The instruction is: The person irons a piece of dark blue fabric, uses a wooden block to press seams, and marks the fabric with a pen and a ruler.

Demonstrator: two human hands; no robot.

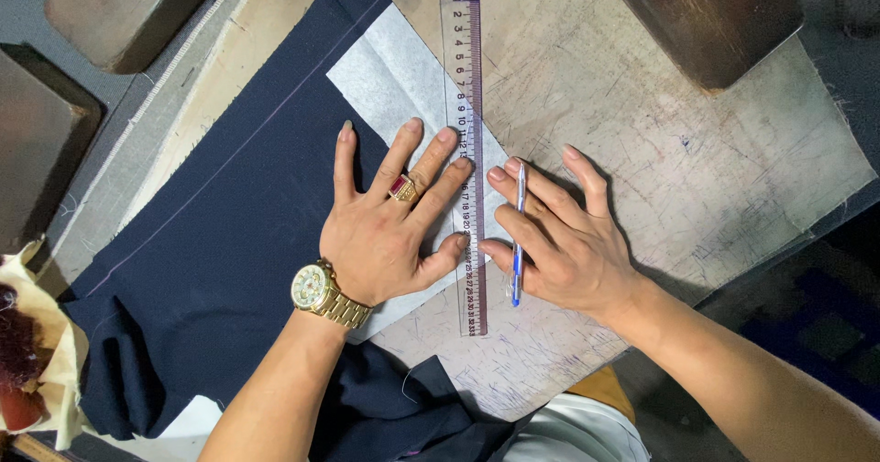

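Note:
My left hand [390, 224], with a gold watch and a red-stone ring, lies flat with fingers spread on a white interfacing sheet [390, 77] and dark navy fabric [238, 224]. Its fingertips press the edge of a clear plastic ruler [466, 68] that runs lengthwise away from me. My right hand [555, 237] sits just right of the ruler and holds a blue pen [519, 233] between its fingers, the pen lying along the ruler's right edge, tip pointing away from me.
The cloth lies on a worn, pen-marked work board [660, 159]. Dark wooden blocks sit at the top right [710, 13] and top left [119, 4]. Cream cloth with something red [27, 361] is at the left edge.

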